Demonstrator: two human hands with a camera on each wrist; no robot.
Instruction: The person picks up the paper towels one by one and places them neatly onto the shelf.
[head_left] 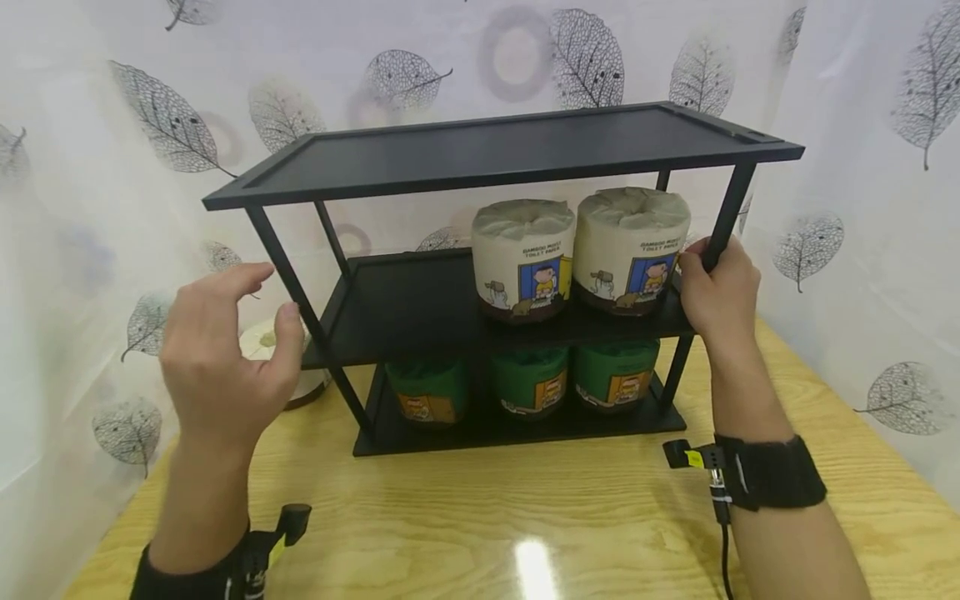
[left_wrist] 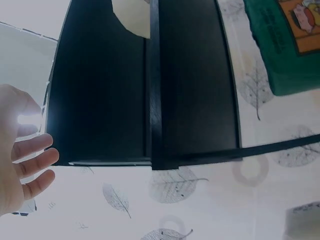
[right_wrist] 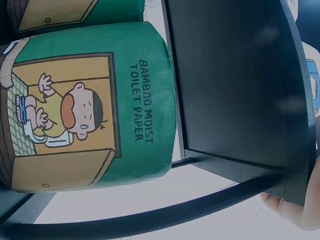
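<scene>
A black shelf rack (head_left: 487, 150) stands on the table in the head view. My right hand (head_left: 720, 292) grips its right front post at the middle shelf, thumb on the inner side. Raised beside the left front post, my left hand (head_left: 217, 358) has thumb and fingers spread apart, holding nothing. Two cream-wrapped toilet paper rolls (head_left: 497, 250) (head_left: 597, 237) stand side by side on the right of the middle shelf. On the bottom shelf are three green-wrapped toilet paper rolls (head_left: 427, 392) (head_left: 529, 382) (head_left: 615, 375), their tops partly hidden by the shelf above.
Another cream roll (head_left: 309, 383) stands on the wooden table (head_left: 450, 508) left of the rack, partly hidden behind my left hand. A leaf-patterned white curtain (head_left: 465, 42) hangs behind and on both sides. A cable (head_left: 724, 550) trails from the right wrist camera.
</scene>
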